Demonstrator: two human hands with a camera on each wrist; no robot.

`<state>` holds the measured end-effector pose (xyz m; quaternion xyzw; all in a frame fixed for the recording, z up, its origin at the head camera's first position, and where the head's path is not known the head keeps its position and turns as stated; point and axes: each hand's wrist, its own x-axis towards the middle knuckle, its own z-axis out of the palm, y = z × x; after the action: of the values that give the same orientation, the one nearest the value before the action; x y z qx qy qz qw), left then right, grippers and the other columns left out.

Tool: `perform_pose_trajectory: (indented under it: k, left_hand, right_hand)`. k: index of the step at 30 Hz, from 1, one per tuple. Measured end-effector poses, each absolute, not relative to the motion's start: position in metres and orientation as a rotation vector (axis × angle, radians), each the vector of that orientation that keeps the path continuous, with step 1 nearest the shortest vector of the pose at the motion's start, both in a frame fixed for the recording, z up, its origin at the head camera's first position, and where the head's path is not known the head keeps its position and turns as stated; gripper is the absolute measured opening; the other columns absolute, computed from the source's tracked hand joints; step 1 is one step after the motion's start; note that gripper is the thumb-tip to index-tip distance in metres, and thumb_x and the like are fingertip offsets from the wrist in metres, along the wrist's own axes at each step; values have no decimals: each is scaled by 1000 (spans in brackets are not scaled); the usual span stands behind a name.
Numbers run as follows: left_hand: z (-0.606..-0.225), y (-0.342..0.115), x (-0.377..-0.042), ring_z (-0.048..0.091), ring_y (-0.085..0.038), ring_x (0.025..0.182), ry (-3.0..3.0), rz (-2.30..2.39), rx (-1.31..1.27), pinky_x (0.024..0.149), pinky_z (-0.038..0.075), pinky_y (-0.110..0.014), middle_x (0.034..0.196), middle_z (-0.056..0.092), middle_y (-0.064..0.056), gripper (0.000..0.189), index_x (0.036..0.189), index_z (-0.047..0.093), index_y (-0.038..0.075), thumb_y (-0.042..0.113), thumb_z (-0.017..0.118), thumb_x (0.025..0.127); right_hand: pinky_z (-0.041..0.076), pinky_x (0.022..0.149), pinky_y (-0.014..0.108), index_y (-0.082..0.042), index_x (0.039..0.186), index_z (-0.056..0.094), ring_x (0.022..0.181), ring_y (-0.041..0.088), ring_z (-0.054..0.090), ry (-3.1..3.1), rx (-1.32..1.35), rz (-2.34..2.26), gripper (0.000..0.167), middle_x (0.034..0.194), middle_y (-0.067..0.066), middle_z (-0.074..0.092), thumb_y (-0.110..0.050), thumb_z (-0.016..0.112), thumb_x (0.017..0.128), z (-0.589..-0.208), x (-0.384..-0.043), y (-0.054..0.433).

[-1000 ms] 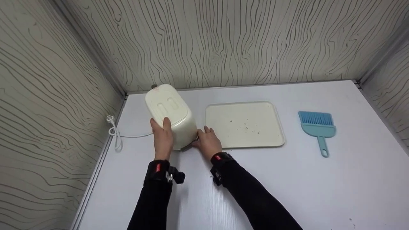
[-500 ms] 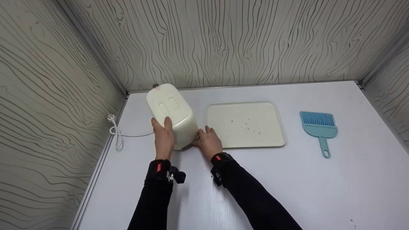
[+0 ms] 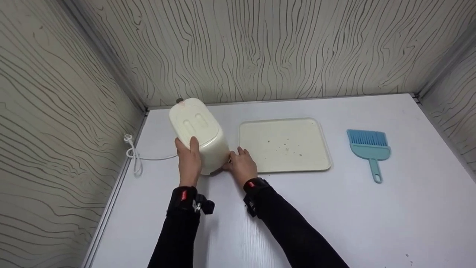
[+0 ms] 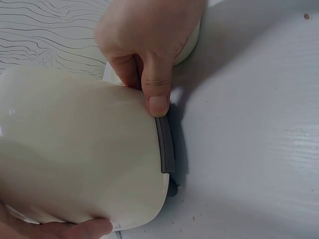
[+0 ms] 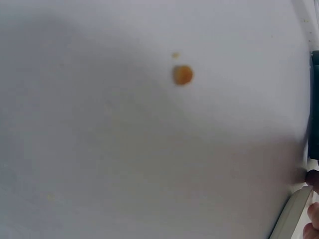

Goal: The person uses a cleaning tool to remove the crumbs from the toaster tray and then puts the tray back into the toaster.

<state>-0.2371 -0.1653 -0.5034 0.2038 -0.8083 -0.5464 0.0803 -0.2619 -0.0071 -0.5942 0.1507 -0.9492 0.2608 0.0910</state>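
Note:
In the head view a cream toaster point(image 3: 195, 121) is tipped, with a panel bearing two oval dents facing up. My left hand point(image 3: 190, 163) grips its near left side, thumb on the panel. My right hand point(image 3: 243, 166) holds its lower right corner. The left wrist view shows the right thumb point(image 4: 157, 87) pressed at the end of a dark grey strip point(image 4: 165, 147) on the toaster's edge, the other fingers curled behind. Left fingertips point(image 4: 92, 228) lie along the toaster's other side. Only a few fingertips point(image 5: 311, 231) show in the right wrist view.
A cream tray point(image 3: 316, 149) with crumbs lies right of the toaster. A blue brush point(image 3: 371, 149) rests farther right. The white cord and plug point(image 3: 128, 138) lie at the left. Brown crumbs point(image 5: 183, 75) dot the white table point(image 3: 334, 212); patterned walls stand behind and left.
The whole view shifts slightly with the head. Both hands stay at the toaster, and its tilt looks the same.

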Motion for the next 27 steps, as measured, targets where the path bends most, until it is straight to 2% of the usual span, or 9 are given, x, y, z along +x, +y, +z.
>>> perform_pose_trajectory:
  k: [6, 13, 24, 27]
  left_hand:
    - [-504, -162, -237, 40, -41, 142, -2442, -1610, 624, 118, 36, -54, 158, 31, -27, 76, 162, 4, 6, 49, 34, 106]
    - [-505, -163, -233, 41, -38, 139, -2441, -1632, 605, 116, 38, -54, 159, 31, -25, 76, 162, 2, 7, 48, 34, 107]
    - [-503, -164, -235, 39, -39, 143, -2433, -1643, 642, 118, 36, -56, 160, 29, -24, 77, 163, 0, 10, 50, 33, 106]
    - [-503, -165, -237, 37, -37, 144, -2419, -1665, 629, 119, 34, -55, 161, 29, -22, 76, 163, 1, 10, 50, 33, 106]
  right_hand:
    - [58, 98, 52, -3, 96, 71, 118, 49, 62, -2799, 445, 748, 42, 124, 31, 66, -36, 86, 74, -596, -262, -4]
    - [55, 101, 47, -4, 87, 68, 110, 43, 66, -2764, 497, 684, 32, 109, 25, 72, -29, 85, 75, -600, -263, -5]
    - [58, 97, 50, -4, 89, 68, 111, 47, 65, -2768, 475, 691, 31, 117, 28, 70, -27, 85, 78, -598, -263, -7]
    - [55, 102, 50, -4, 91, 68, 114, 46, 65, -2790, 479, 692, 28, 117, 28, 70, -26, 84, 81, -596, -264, -7]
